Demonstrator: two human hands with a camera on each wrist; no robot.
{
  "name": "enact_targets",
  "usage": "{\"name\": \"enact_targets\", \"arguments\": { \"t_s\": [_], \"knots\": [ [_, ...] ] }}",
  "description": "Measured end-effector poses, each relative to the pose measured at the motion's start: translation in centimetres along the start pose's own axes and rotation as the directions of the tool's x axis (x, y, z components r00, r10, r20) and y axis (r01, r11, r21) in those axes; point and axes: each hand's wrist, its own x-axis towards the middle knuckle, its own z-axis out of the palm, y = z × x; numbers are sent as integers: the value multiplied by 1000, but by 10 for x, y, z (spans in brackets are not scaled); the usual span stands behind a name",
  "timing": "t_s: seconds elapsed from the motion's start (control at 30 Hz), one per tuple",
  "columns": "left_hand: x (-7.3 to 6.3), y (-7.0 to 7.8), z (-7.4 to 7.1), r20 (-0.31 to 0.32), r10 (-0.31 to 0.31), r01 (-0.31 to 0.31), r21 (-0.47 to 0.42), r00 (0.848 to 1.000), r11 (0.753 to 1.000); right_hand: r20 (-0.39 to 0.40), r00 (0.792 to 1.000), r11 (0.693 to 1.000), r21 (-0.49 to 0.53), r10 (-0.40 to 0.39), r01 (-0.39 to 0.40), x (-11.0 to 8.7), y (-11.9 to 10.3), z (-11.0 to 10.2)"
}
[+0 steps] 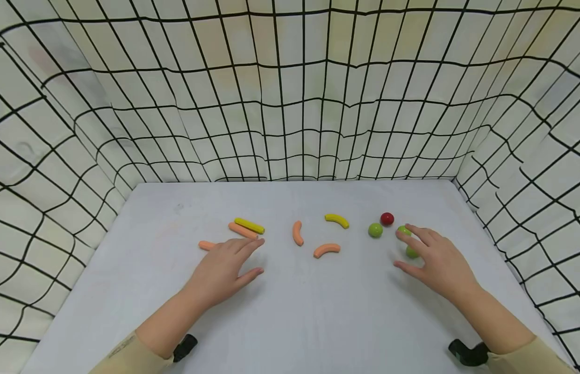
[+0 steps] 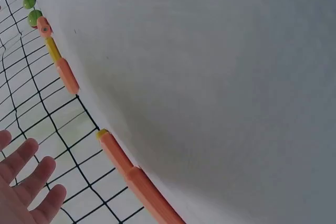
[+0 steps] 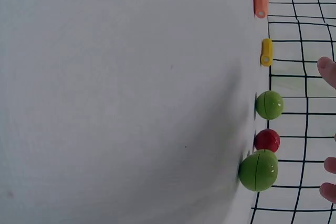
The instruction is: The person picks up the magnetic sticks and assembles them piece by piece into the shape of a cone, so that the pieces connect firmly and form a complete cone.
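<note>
L hand [image 1: 224,270] & R hand [image 1: 436,262] are well apart above the tabletop [image 1: 299,311], fingers spread. L is nr 2 orange sticks [image 1: 242,230] & a yellow stick [image 1: 249,225], twd the tabletop's far L corner. R partly hides 2 green balls [image 1: 410,252] twd far R corner; third green ball [image 1: 376,230] & red ball [image 1: 387,218] nr. Btwn, twd far edge: 2 curved orange pcs [image 1: 327,250], 1 curved yellow pc [image 1: 337,221].

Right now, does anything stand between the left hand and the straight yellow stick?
Partly: a straight orange stick lies on the near side of the yellow stick, toward the left hand; nothing visible blocks the yellow right end.
</note>
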Motion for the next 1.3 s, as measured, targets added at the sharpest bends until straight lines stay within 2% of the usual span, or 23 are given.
{"name": "enact_targets", "arguments": {
  "t_s": [0.2,0.4,0.67,0.93,1.13,1.3],
  "knots": [
    [3,4,0,12,-17,17,-18,1000,1000,-16,1000,1000,6,14,-14,-5,7,4],
    [13,11,3,31,-7,8,-31,999,999,35,995,996,9,90,-90,-12,12,5],
    [35,24,9,108,-34,38,-37,994,999,92,979,983,3,181,-182,-18,19,4],
    [58,35,16,131,-4,12,-60,991,998,148,960,971,4,238,-241,-21,24,6],
    [71,42,21,125,19,-9,-79,992,997,193,943,960,15,270,-278,-18,23,4],
    [81,50,22,172,7,7,-80,985,997,213,937,958,11,278,-287,-16,24,3]
  ]
}}
